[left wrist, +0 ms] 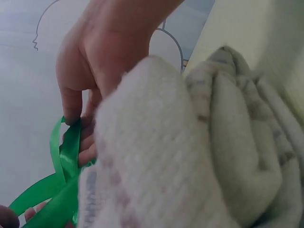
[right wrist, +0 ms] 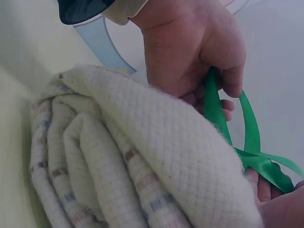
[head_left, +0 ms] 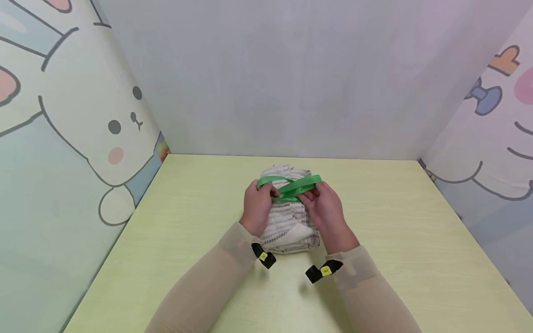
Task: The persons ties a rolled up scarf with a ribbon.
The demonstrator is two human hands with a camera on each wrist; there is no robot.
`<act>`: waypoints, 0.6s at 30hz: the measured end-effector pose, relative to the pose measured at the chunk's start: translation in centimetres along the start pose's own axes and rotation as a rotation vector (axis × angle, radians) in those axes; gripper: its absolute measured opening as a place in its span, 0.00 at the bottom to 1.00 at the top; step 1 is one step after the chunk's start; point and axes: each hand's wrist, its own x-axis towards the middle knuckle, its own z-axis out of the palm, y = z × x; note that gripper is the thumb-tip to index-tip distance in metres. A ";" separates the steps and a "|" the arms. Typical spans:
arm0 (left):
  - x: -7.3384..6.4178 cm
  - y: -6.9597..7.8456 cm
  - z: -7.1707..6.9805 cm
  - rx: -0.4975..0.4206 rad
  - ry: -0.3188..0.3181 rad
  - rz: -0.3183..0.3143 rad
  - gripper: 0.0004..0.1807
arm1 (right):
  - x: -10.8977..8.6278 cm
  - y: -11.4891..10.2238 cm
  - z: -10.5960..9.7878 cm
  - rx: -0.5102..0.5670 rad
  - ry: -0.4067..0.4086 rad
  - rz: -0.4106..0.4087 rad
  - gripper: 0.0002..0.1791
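A folded, bumpy white cloth bundle with small coloured stripes (head_left: 289,215) lies in the middle of the head view, on the pale yellow-green wooden table (head_left: 416,240). Its long side runs from the bottom of the frame up toward the grey back wall (head_left: 270,78). A shiny green ribbon (head_left: 293,187) crosses over the top of it, going left to right. The left hand (head_left: 258,206) pinches the ribbon at the left side. The right hand (head_left: 326,208) pinches it at the right.
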 end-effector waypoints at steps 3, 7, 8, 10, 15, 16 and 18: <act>0.2 0.0 -0.4 0.047 0.015 -0.001 0.12 | -0.1 -0.1 0.0 -0.004 0.001 -0.004 0.17; 0.5 0.1 -1.0 0.012 0.015 0.006 0.15 | 0.0 -0.3 -0.1 0.000 -0.002 -0.023 0.17; 0.6 0.1 -1.1 -0.008 0.010 0.015 0.16 | 0.0 -0.3 -0.2 0.002 -0.004 -0.028 0.17; 0.7 0.2 -1.4 -0.048 -0.003 0.024 0.17 | 0.1 -0.3 -0.4 0.007 -0.008 -0.033 0.17; 0.8 0.1 -2.3 -0.098 -0.010 0.022 0.23 | 0.5 -0.2 -1.2 0.050 0.024 -0.014 0.17; 0.8 0.1 -2.6 -0.111 -0.004 0.018 0.23 | 0.6 -0.1 -1.4 0.064 0.035 -0.005 0.17; 0.9 0.1 -3.0 -0.135 0.012 0.015 0.24 | 0.8 0.0 -1.8 0.104 0.061 0.016 0.17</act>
